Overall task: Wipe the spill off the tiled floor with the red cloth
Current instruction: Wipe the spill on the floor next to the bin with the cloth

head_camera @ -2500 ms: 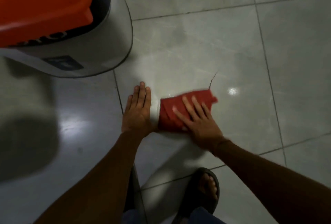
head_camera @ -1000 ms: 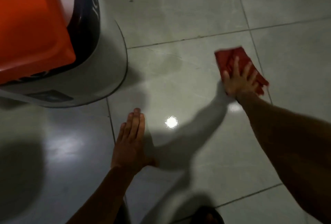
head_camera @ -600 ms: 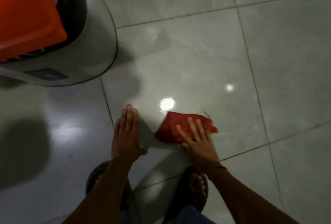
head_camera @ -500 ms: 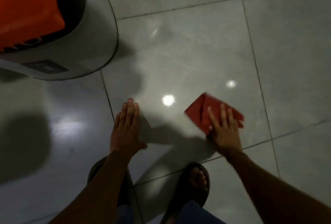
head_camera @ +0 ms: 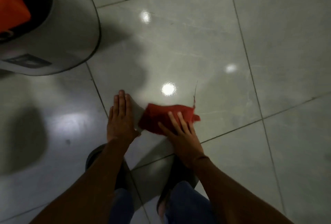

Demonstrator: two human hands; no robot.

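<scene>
The red cloth (head_camera: 161,116) lies bunched on the glossy grey tiled floor (head_camera: 188,48), with a loose thread sticking out at its far right corner. My right hand (head_camera: 180,132) presses flat on the cloth's near right part, fingers spread over it. My left hand (head_camera: 120,118) rests flat on the tile just left of the cloth, fingers together, holding nothing. No distinct spill shows on the shiny tile; only light reflections are visible.
A large grey appliance with an orange lid (head_camera: 44,26) stands on the floor at the upper left. My feet in dark sandals (head_camera: 179,179) and jeans sit below my hands. Grout lines cross the tiles to the right.
My right hand has swept the cloth from the right back to the left, close beside my left hand. My left hand stayed planted on the tile.
</scene>
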